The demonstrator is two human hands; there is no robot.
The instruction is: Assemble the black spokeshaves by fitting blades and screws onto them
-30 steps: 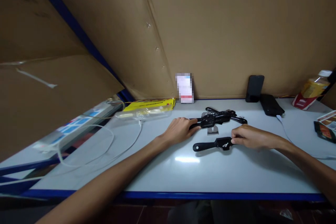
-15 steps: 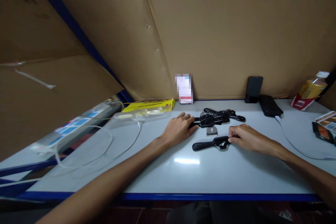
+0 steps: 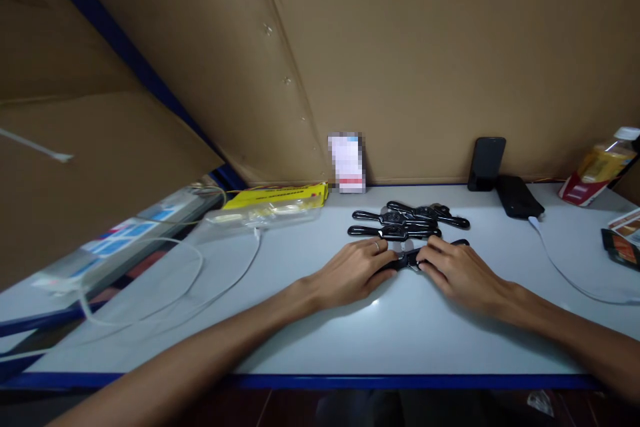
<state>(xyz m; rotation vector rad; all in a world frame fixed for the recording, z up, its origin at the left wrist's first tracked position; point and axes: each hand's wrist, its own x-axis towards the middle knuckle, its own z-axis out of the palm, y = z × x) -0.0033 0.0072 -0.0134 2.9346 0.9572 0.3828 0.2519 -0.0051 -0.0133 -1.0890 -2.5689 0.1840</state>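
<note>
In front of the pile, a black spokeshave [image 3: 411, 259] lies low over the table between my two hands. My left hand [image 3: 356, 269] is closed around its left handle, a ring on one finger. My right hand [image 3: 457, 273] has its fingers bent onto the middle and right part, and the right handle's tip shows beyond them. Just behind it a small metal blade [image 3: 404, 245] shows in part. Several more black spokeshaves [image 3: 400, 232] lie heaped behind, some across others.
At the back, a lit phone [image 3: 349, 163] and a dark phone [image 3: 487, 163] lean on the cardboard wall. A black pouch-like item [image 3: 520, 198] has a white cable. A bottle [image 3: 597, 170] stands right. Yellow packaging [image 3: 280, 195] and a power strip [image 3: 120, 240] are left.
My left hand has come off the pile and down to the front spokeshave's left handle. My right hand has shifted inward over it. The view has tilted slightly.
</note>
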